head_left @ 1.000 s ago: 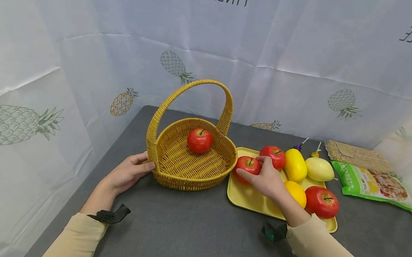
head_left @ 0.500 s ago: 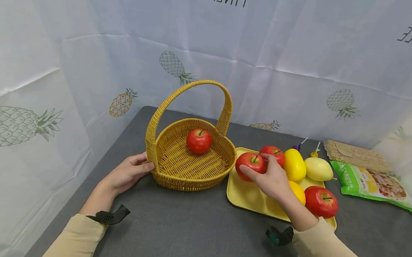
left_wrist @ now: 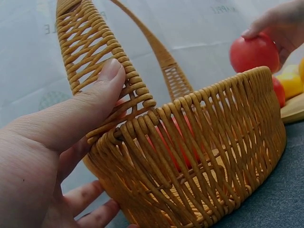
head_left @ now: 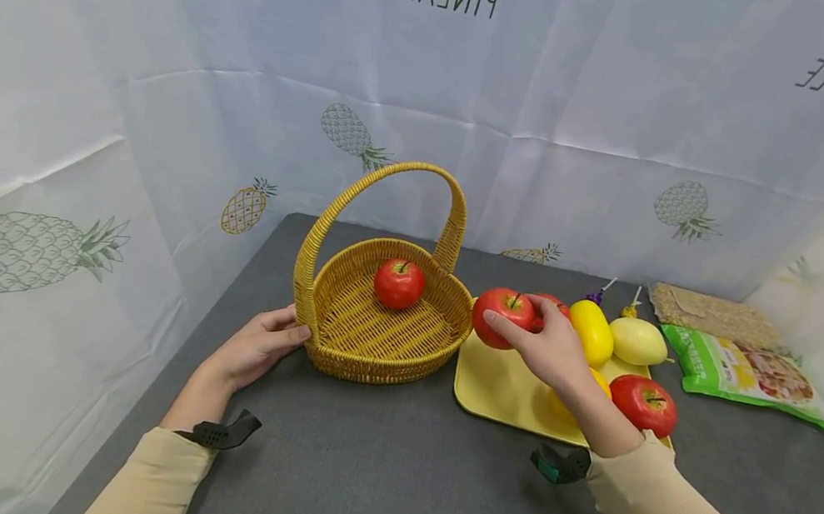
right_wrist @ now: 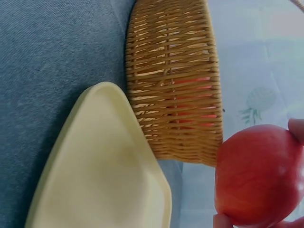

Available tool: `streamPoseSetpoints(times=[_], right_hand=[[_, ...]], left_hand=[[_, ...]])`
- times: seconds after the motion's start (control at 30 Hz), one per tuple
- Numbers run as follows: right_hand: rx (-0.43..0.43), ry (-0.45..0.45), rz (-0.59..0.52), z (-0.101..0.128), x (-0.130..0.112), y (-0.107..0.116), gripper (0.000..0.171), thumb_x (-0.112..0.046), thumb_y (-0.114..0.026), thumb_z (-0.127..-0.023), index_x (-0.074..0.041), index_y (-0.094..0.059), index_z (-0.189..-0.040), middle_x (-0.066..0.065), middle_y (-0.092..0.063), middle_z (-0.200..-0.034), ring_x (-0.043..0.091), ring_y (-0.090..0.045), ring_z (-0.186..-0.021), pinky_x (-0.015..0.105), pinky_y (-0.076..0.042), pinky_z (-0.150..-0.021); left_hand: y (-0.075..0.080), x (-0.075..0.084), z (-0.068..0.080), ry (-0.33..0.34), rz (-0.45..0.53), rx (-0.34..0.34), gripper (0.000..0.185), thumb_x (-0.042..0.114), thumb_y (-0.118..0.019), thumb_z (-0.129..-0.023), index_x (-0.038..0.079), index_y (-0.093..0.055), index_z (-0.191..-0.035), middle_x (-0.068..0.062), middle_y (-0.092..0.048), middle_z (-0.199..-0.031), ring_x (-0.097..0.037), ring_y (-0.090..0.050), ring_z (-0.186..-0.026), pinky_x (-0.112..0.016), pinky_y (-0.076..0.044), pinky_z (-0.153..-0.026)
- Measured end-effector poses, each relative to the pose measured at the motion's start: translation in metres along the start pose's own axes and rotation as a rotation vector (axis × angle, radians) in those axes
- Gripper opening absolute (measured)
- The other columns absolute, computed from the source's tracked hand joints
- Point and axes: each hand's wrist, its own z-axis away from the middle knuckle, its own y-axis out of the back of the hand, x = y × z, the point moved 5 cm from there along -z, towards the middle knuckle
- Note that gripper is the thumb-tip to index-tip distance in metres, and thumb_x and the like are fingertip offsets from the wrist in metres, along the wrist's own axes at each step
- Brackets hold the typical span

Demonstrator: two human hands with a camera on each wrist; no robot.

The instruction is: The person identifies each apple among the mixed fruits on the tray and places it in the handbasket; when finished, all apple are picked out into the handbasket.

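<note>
A person's right hand grips a red apple with curled fingers, holding it in the air above the near-left corner of a yellow tray, just beside the rim of a wicker basket. The left hand holds the basket's left side, thumb on its rim. Another apple lies inside the basket.

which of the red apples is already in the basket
The apple lying alone inside the wicker basket; the right hand holds another, the rest sit on the yellow tray.
</note>
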Motion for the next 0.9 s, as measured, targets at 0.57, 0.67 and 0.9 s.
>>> streamPoseSetpoints(times=[0.57,0.67,0.9], right_hand=[[-0.107,0.035,-0.117,-0.010,-0.026,-0.022,0.097,-0.071,-0.070,-0.085,-0.012,-0.038,-0.157,0.013,-0.051,-0.145,0.032,-0.054,-0.123,0.050,-0.049,-0.100],[-0.113,0.040,-0.125,-0.012,-0.032,-0.026,0.097,-0.070,-0.071,-0.085,-0.012,-0.038,-0.157,0.013,-0.050,-0.145,0.033,-0.054,-0.123,0.050,-0.050,-0.100],[-0.122,0.061,-0.138,-0.016,-0.043,-0.034,0.095,-0.069,-0.073,-0.084,-0.013,-0.042,-0.154,0.010,-0.053,-0.143,0.030,-0.055,-0.122,0.049,-0.051,-0.098]], left_hand=[[0.002,0.000,0.001,-0.003,-0.003,0.000,0.036,0.008,-0.058,-0.105,0.021,-0.066,-0.138,-0.001,-0.054,-0.148,-0.024,-0.047,-0.138,-0.028,-0.044,-0.107],[0.001,0.000,0.000,-0.003,0.000,-0.002,0.036,0.009,-0.059,-0.105,0.021,-0.065,-0.139,-0.001,-0.053,-0.148,-0.024,-0.047,-0.138,-0.028,-0.044,-0.107],[0.000,0.000,0.000,-0.003,0.014,0.000,0.036,0.008,-0.060,-0.104,0.020,-0.066,-0.138,0.000,-0.050,-0.151,-0.025,-0.043,-0.141,-0.028,-0.044,-0.107]])
